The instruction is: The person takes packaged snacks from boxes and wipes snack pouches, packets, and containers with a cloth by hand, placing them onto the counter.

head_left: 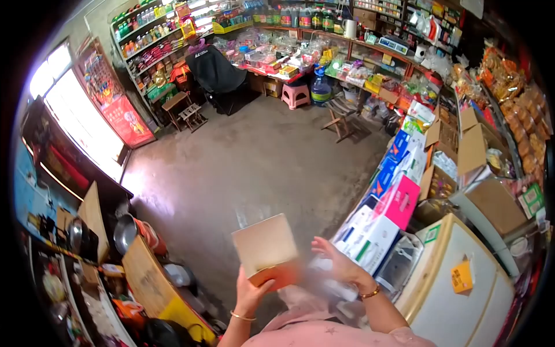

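The left hand (250,296) is clamped on one small cardboard box (267,246), its thumb on the orange-red near face and its other fingers partly hidden. The box rises from this grip towards 12 o'clock, its plain tan face up; whatever it contains is out of sight. At 3 o'clock from the box, near but apart from it, the right hand (341,263) has its fingers spread. Each wrist wears one bangle, the left a thin band (243,316), the right a thicker gold bracelet (370,291).

Farther out at 3 o'clock stands one chest freezer (483,309) with one orange paper label (462,276) on its lid. At 2 o'clock one bright pink carton (400,202) sits among white and blue ones, and beyond it an open cardboard box (473,155) holds packaged goods too small to name. At 9 o'clock one metal basin (125,233) lies tilted beside one red bucket (151,236).

Across the concrete floor (231,156), towards 12 o'clock, stand one pink plastic stool (296,96) and one blue water jug (321,91). One black folding chair (215,75) is at 11 o'clock, one wooden folding stool (340,118) at 1 o'clock, and one bright doorway (81,110) at 10 o'clock
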Tool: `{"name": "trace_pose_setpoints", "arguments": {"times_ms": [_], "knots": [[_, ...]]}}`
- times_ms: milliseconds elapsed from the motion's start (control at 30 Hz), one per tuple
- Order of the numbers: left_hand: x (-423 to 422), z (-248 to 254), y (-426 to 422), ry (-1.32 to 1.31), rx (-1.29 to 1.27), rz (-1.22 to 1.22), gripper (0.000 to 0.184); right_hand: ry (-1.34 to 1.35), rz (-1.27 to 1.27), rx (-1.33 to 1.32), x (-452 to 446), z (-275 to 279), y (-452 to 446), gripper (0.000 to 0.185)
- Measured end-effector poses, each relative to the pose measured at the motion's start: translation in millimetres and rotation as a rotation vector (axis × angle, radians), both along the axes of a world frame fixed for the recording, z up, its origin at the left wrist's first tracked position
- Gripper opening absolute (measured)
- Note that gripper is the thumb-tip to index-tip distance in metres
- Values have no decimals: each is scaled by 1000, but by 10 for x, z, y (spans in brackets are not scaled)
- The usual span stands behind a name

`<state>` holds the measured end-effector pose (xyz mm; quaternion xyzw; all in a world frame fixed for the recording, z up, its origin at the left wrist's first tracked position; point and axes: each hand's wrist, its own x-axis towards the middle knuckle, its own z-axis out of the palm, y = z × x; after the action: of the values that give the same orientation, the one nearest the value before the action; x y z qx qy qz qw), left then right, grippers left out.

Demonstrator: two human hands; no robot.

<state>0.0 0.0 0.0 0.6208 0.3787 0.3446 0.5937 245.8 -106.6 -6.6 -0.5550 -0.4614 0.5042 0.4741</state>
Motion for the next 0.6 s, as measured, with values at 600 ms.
{"name": "trace_pose_setpoints", "arguments": {"times_ms": [600], "knots": [[2176, 197, 5542, -285, -395, -571, 92, 283, -161, -82, 1684, 370, 5176, 79]]}}
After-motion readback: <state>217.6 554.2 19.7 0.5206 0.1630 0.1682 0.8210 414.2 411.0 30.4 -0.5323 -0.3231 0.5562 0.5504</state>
